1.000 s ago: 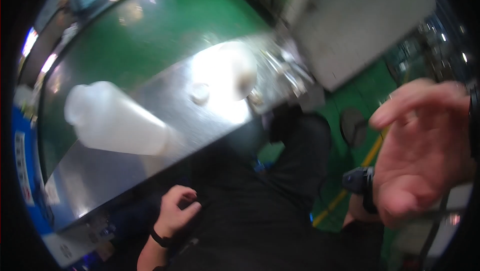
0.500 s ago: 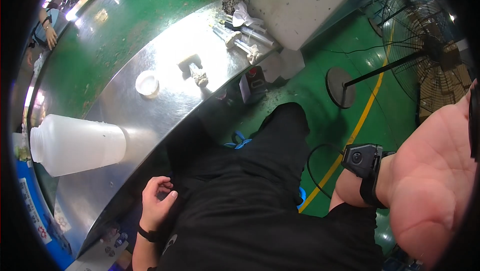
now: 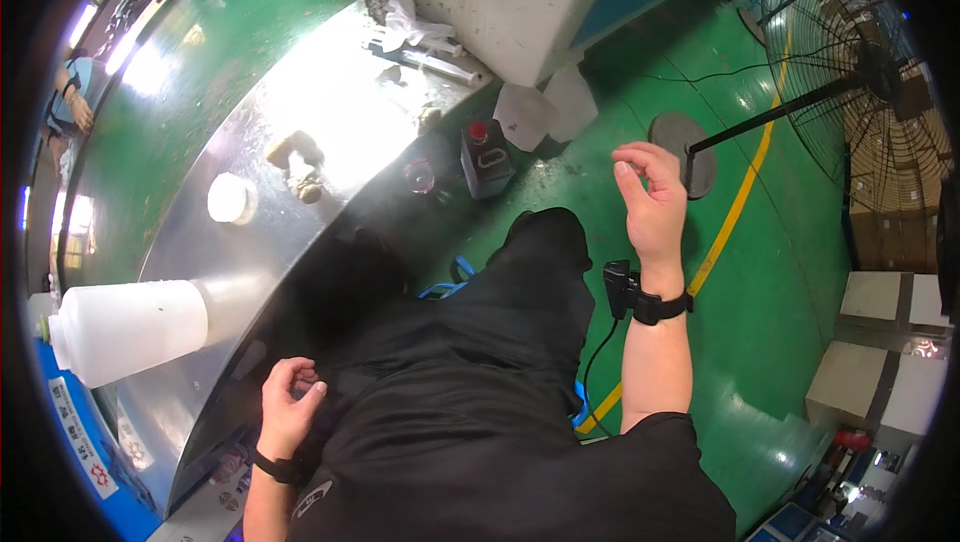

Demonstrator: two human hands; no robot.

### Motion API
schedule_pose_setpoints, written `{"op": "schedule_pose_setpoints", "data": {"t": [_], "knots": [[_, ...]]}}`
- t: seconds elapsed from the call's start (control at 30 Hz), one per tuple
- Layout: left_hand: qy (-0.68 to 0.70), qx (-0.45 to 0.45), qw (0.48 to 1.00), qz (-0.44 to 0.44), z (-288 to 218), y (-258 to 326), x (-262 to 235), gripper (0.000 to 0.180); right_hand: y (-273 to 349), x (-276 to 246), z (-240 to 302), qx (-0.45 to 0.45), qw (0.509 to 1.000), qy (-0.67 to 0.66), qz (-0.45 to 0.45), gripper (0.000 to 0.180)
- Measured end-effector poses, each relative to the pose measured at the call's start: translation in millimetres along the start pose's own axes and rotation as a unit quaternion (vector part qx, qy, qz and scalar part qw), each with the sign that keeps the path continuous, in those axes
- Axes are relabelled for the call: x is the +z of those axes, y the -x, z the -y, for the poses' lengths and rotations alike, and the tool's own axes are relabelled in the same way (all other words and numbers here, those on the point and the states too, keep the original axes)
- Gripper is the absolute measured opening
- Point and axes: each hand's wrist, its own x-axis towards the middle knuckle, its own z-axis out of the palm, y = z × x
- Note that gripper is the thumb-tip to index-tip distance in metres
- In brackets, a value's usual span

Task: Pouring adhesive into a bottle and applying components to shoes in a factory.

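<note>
My left hand [image 3: 287, 410] hangs beside the metal table's near edge, fingers loosely curled, the thumb apart, nothing in it. Over the green floor at the right, my right hand [image 3: 655, 204] is raised with half-bent, parted fingers and no object showing in it. A black strap with a small black device [image 3: 640, 294] sits on that wrist. On the metal table [image 3: 265, 257], a large white plastic bottle [image 3: 135, 330] lies on its side nearest my left hand. Beyond it are a round white lid [image 3: 232, 199] and a small brush-like tool [image 3: 297, 164].
Crumpled white material [image 3: 408, 24] and metal rods crowd the table's far end beside a grey machine body [image 3: 505, 2]. A dark container with a red cap [image 3: 485, 160] stands on the floor. A pedestal fan [image 3: 840, 82] and cartons [image 3: 870, 297] are at the right. Another person's hand [image 3: 78, 110] shows far left.
My right hand has moved from close to the camera at the right edge, leftward and forward, away from it. My left hand stays beside the table. The view has shifted, sliding the table items left.
</note>
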Motion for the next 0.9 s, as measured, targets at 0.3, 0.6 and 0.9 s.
{"op": "schedule_pose_setpoints", "data": {"t": [0.3, 0.6, 0.9], "knots": [[-0.133, -0.048, 0.990, -0.031, 19, 9, -17, 0.022, 19, -8, -184, 0.268, 0.960, -0.076, -0.022, 0.017], [-0.194, -0.270, 0.942, 0.030, 7, 4, -35, 0.013, -12, 49, -349, 0.358, 0.933, 0.012, 0.033, 0.026], [-0.192, -0.431, 0.882, 0.011, -76, -9, -3, 0.014, -76, 149, -440, 0.278, 0.923, 0.162, 0.210, 0.061]]}}
